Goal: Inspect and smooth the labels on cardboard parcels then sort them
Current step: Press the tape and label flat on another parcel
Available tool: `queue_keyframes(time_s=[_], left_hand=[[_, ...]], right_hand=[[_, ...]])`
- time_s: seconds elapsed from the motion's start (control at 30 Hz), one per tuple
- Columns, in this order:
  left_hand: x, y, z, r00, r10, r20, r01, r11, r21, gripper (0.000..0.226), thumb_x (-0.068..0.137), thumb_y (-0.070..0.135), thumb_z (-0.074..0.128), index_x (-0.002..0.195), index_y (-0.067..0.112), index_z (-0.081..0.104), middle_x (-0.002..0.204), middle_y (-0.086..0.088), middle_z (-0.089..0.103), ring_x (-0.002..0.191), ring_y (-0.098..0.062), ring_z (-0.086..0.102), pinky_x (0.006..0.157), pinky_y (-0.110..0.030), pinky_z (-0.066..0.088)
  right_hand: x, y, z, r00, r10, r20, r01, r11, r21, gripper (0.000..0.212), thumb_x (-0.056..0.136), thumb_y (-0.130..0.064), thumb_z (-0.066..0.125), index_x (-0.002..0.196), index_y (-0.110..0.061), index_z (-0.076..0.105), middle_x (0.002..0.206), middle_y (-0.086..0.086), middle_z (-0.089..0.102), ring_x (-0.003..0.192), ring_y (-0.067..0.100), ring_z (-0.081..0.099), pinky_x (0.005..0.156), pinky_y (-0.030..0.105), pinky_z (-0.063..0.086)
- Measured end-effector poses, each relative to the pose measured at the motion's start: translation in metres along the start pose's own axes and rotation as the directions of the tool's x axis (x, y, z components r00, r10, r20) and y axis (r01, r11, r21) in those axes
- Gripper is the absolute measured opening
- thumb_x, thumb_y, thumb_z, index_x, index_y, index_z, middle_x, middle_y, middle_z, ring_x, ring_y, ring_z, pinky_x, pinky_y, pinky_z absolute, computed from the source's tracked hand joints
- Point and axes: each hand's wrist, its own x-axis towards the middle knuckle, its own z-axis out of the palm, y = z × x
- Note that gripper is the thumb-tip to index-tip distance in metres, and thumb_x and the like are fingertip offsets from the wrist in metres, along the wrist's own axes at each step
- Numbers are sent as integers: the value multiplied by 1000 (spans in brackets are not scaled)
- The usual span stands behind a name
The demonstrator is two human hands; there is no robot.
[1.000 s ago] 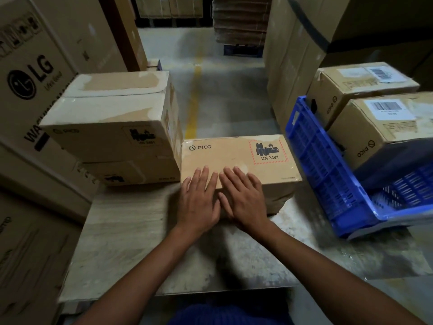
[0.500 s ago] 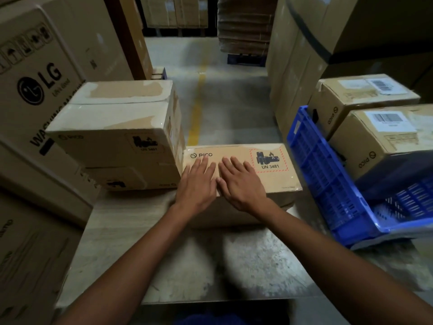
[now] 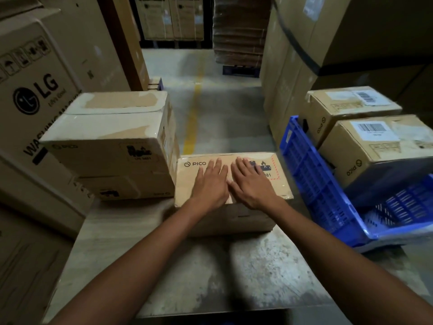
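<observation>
My left hand (image 3: 210, 185) and right hand (image 3: 253, 184), both flat with fingers spread, have slid up the top of the PICO parcel (image 3: 187, 184) at the tabletop's (image 3: 234, 277) far edge, my right fingers now covering its hazard label (image 3: 269, 168), so I judge smoothing nearly done.

Wide open tabletop (image 3: 164, 266) from the centre parcel (image 3: 187, 181) back through 6 o'clock, crossed only by the two forearms, and the left grip (image 3: 210, 186) and right grip (image 3: 251, 184) lie flat on the parcel's top with free air above. At 9 o'clock the stacked parcels (image 3: 105, 141) stand close against it and taller, the LG carton (image 3: 35, 102) walling in behind them; at 3 o'clock there's a narrow gap, then the tilted blue crate (image 3: 316, 184) carrying two parcels (image 3: 375, 146). At 12 o'clock the floor aisle (image 3: 210, 102) lies open, hemmed at 1 o'clock by the tall carton stack (image 3: 293, 66).
</observation>
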Motion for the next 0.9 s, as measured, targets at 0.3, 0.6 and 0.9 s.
queue_keyframes(time_s=[0.3, 0.6, 0.9], left_hand=[[-7, 1, -7, 999, 45, -21, -45, 999, -8, 57, 104, 24, 36, 158, 17, 20, 168, -8, 6, 154, -27, 5, 124, -48, 11], [-51, 13, 22, 972, 216, -89, -210, 976, 64, 81, 94, 46, 47, 159, 12, 13, 168, -6, 7, 155, -23, 3, 125, -43, 6], [-53, 23, 15, 973, 199, -116, -198, 980, 20, 79, 89, 21, 54, 158, 9, 16, 166, -10, 14, 154, -26, 9, 124, -39, 5]], right_hand=[[5, 6, -36, 987, -64, 150, 59, 997, 43, 70, 105, -55, 30, 160, -12, 19, 169, 12, 5, 156, 25, 4, 124, 45, 9], [-50, -1, 12, 992, -95, -81, 90, 994, -63, 76, 98, -54, 3, 159, -14, 21, 166, 5, 21, 155, 21, 14, 124, 44, 10], [-50, 4, 7, 994, -104, -12, 102, 990, -98, 103, 83, -73, -15, 161, -10, 10, 169, 8, 7, 156, 20, 3, 124, 45, 5]])
